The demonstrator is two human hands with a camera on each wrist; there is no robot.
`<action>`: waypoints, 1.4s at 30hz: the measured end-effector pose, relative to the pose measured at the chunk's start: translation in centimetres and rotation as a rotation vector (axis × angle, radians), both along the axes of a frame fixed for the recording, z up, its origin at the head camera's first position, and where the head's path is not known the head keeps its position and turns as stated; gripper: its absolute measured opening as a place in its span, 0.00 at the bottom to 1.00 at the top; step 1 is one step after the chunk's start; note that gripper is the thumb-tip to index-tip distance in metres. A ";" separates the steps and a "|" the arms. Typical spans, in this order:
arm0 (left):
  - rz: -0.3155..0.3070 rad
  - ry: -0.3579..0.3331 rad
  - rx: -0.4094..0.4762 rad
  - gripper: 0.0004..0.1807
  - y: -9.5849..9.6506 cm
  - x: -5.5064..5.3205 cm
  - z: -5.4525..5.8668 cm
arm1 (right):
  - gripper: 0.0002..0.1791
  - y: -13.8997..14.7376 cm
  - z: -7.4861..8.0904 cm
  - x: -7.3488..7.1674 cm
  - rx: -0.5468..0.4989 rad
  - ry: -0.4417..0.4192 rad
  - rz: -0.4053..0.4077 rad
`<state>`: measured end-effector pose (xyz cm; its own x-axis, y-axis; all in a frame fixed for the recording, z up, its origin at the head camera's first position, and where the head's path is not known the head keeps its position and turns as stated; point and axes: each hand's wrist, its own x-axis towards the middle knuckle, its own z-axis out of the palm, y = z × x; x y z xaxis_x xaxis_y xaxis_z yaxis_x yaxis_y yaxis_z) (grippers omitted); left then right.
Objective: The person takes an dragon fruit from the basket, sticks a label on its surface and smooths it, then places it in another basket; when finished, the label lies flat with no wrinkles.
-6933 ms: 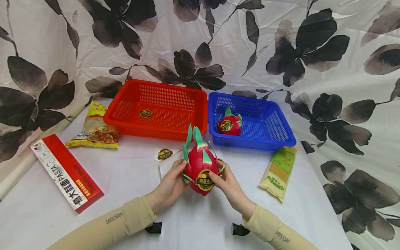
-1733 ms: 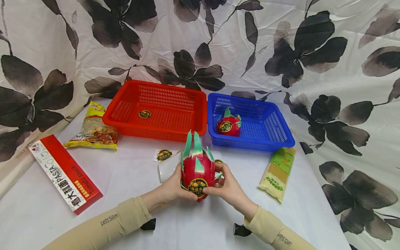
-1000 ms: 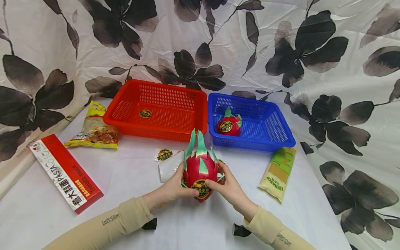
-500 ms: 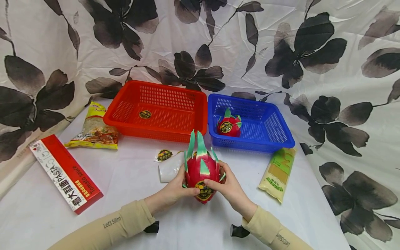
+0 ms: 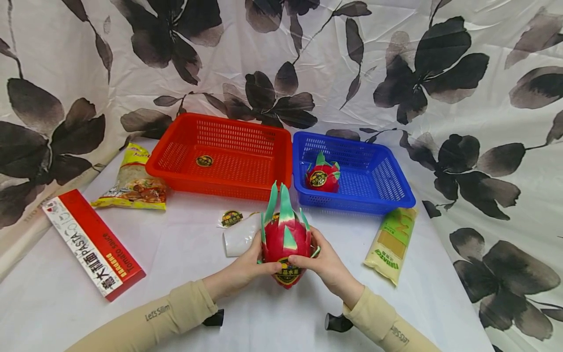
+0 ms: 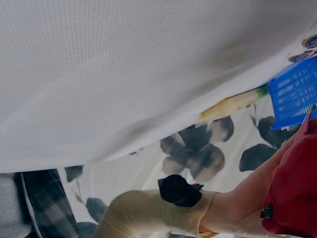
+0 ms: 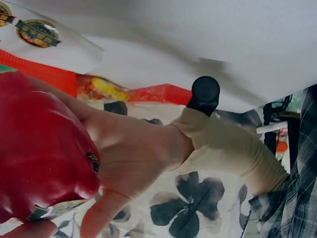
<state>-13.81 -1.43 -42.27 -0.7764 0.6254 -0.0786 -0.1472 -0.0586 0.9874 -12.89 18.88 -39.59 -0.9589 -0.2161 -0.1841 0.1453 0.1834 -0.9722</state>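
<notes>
Both hands hold a red dragon fruit [image 5: 286, 242] with green leaf tips above the front middle of the white table. My left hand [image 5: 246, 266] grips its left side, thumb at the edge of a black-and-gold round sticker [image 5: 288, 276] on the fruit's front. On the other side, my right hand [image 5: 327, 266] holds the fruit, its thumb pressing the sticker's upper edge. Fingers behind the fruit are mostly hidden. The fruit's red skin [image 7: 44, 144] fills the left of the right wrist view. Behind it lies a white backing sheet [image 5: 239, 237] with more such stickers [image 5: 231, 218].
A red basket [image 5: 220, 188] with a sticker on its floor stands at the back, beside a blue basket [image 5: 356, 203] containing another stickered dragon fruit [image 5: 323, 177]. Left lie a yellow food bag [image 5: 138, 183] and a red-and-white pasta box [image 5: 94, 244]; right, a yellow-green noodle pack [image 5: 393, 244].
Since the earliest frame, the fruit has come slightly lower and nearer, and the left thumb has moved from its side to the sticker's edge. Lately the fruit has shifted slightly right.
</notes>
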 end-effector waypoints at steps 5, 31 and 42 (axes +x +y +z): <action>-0.015 -0.003 -0.008 0.45 0.1 -0.1 0.1 | 0.40 0.1 0.2 -0.1 -0.008 0.002 -0.013; 0.349 0.458 -0.490 0.20 1.2 -3.6 0.5 | 0.38 1.0 1.1 -0.5 0.100 0.062 -0.239; 0.307 1.025 -0.899 0.26 2.9 -5.3 1.3 | 0.43 2.9 2.0 -1.6 0.214 0.114 -0.319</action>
